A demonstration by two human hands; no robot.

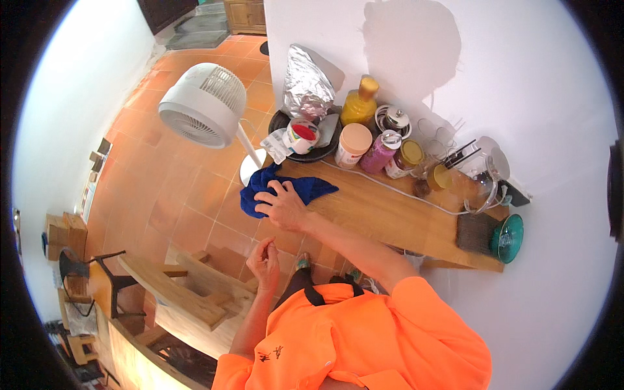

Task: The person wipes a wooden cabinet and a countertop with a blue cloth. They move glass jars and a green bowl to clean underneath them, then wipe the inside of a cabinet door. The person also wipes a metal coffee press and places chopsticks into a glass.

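Note:
My right hand [284, 207] presses down on a crumpled dark blue cloth [265, 175], its fingers bent into the fabric. The cloth lies over the left end of a narrow wooden table [370, 198] and partly hangs past its edge. Nearer my body, my left hand [263, 261] hovers beside the table, apart from the cloth. Its fingers are curled together, and nothing shows in them. Just behind the cloth is a black round tray [318, 156] that carries a white tub with a red inside [303, 134] and a foil-wrapped bundle [307, 88].
A white fan [205, 107] stands left of the table. Along the wall are a yellow bottle [359, 107], a lidded tub [353, 144], a purple bottle [380, 155], a jar [404, 160], a glass pot [484, 185] and a green bowl [507, 238]. A white cord [396, 189] crosses the tabletop. Wooden furniture [195, 299] is at lower left.

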